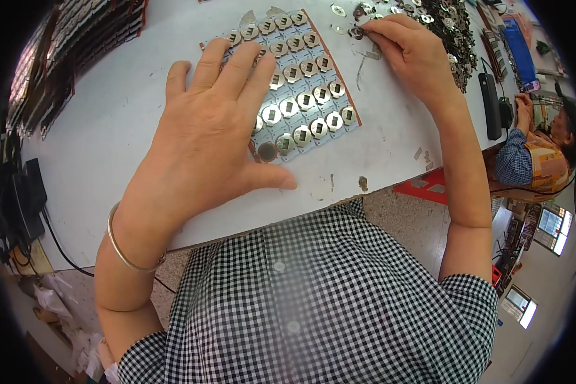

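Observation:
My left hand point(205, 128) lies with fingers spread over the left side of a circuit board panel point(341, 125), its fingertips on the panel's upper rows. Rows of round silver battery clips point(305, 100), each with a dark rectangular opening, sit on the panel; my hand hides part of them. Beside my left thumb, one round spot point(267, 152) on the panel looks dark and flat. Beyond the panel's upper right, my right hand point(416, 61) pinches a small metal clip point(356, 31) between thumb and index finger, close to other loose clips.
A heap of loose metal clips point(451, 25) covers the table's far right. Stacked panels point(77, 64) stand at the far left. Black adapters with cables point(29, 198) lie at the left edge, a black power strip point(490, 105) at the right. Another person point(537, 147) sits at right.

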`<state>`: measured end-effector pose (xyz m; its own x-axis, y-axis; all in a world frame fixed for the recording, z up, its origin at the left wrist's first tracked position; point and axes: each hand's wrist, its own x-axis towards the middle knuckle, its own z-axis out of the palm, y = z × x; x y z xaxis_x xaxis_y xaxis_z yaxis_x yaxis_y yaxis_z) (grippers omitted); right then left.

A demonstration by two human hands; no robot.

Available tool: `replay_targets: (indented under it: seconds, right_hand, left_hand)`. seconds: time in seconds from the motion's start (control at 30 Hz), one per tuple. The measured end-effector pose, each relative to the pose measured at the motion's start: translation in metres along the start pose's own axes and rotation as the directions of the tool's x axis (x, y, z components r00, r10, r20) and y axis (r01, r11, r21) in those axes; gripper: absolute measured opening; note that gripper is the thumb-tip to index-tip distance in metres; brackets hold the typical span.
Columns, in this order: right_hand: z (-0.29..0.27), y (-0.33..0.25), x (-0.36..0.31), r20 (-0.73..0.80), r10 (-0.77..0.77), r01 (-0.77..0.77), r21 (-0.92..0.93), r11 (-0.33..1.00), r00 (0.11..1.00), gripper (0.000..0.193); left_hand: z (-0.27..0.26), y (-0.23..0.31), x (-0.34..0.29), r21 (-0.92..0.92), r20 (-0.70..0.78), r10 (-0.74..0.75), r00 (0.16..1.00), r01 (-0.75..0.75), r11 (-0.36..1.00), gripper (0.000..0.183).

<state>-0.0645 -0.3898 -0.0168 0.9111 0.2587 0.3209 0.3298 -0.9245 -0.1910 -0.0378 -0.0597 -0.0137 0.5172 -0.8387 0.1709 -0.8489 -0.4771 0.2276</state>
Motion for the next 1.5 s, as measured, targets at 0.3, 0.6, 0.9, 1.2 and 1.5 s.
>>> replay_targets:
  seconds: [0.3, 0.6, 0.9, 1.2, 1.5]
  right_hand:
    - [-0.032, -0.032, -0.035, 0.330, 0.530, -0.618, 0.531, 0.580, 0.781, 0.017]
    - [-0.030, -0.030, -0.054, 0.376, 0.630, -0.722, 0.495, 0.484, 0.680, 0.020]
    - [-0.034, -0.025, -0.056, 0.325, 0.623, -0.695, 0.459, 0.554, 0.711, 0.025]
    - [-0.033, -0.048, -0.038, 0.297, 0.451, -0.540, 0.437, 0.719, 0.841, 0.021]
    - [0.003, -0.160, -0.011, 0.349, 0.267, -0.438, 0.756, 0.487, 0.898, 0.013]
  left_hand:
    - [0.001, 0.000, -0.003, 0.006, 0.006, -0.002, 1.000, 0.002, 1.000, 0.126]
    - [0.000, -0.001, -0.001, 0.008, 0.013, 0.007, 1.000, -0.007, 1.000, 0.127]
    - [0.002, -0.002, -0.005, -0.003, 0.001, 0.009, 1.000, -0.009, 1.000, 0.128]
    - [-0.020, -0.017, -0.006, -0.069, 0.054, 0.097, 0.994, -0.093, 0.993, 0.103]
    - [-0.013, -0.023, -0.008, -0.097, 0.007, 0.122, 0.992, -0.121, 0.988, 0.085]
